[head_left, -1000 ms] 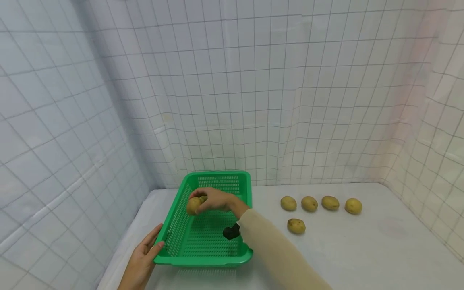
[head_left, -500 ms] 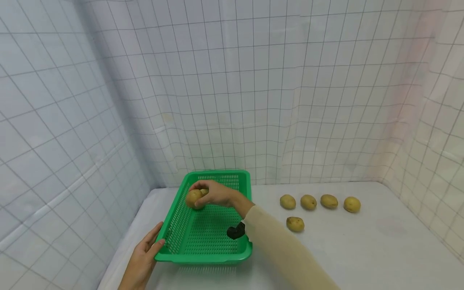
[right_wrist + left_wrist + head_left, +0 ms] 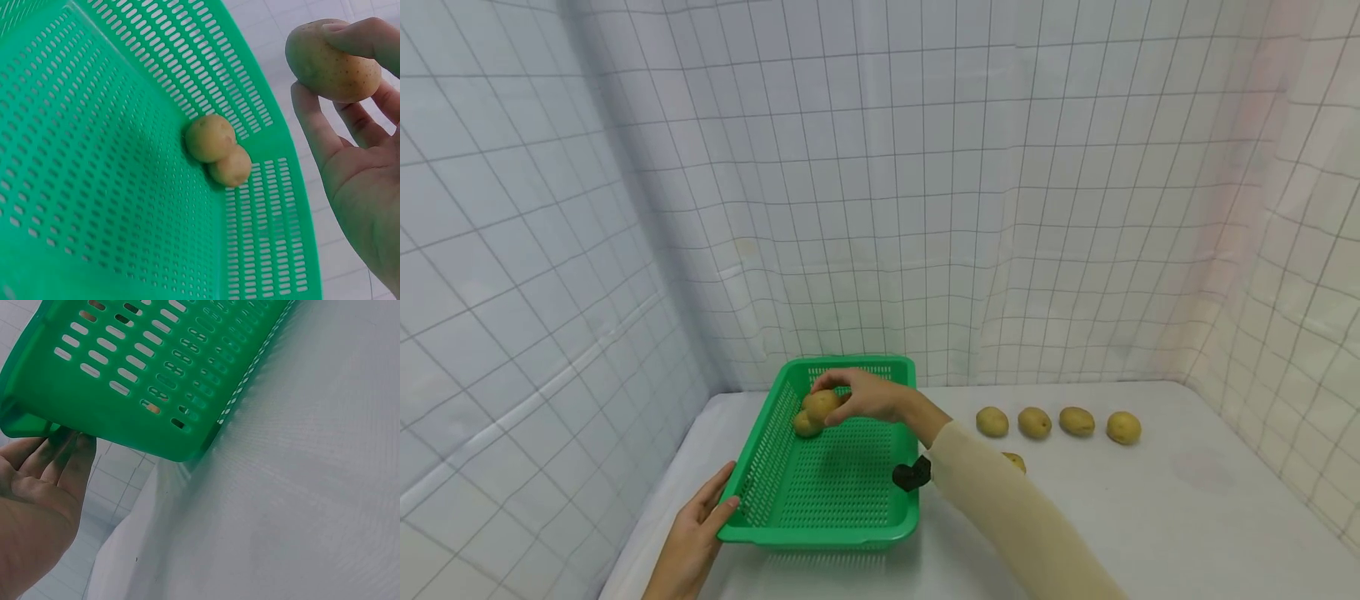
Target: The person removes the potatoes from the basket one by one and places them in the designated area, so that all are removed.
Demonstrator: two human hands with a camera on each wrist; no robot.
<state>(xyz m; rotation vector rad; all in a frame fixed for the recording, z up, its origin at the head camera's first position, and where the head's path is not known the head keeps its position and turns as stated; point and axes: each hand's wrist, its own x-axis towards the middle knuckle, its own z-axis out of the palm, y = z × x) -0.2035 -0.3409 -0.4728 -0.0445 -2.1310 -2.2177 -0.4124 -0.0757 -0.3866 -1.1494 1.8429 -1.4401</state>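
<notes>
My right hand (image 3: 868,396) pinches a potato (image 3: 334,65) between thumb and fingers, up over the far left part of the green plastic basket (image 3: 820,537). Below it, two more potatoes (image 3: 210,139) lie touching in a corner of the basket; in the head view the held potato partly covers one of them. At the basket's near left corner, my left hand (image 3: 692,533) grips the rim, thumb on top. In the left wrist view its fingers (image 3: 78,465) reach up under the rim (image 3: 28,419).
On the white table right of the basket, several potatoes (image 3: 1034,423) lie in a row. One more potato (image 3: 1015,460) shows partly behind the right sleeve (image 3: 1000,500). Gridded white curtains (image 3: 955,208) stand behind and at both sides.
My right hand has moved a little right and up with the potato, leaving the potatoes in the basket more in sight. The sleeve now covers part of a table potato. My left hand stays put.
</notes>
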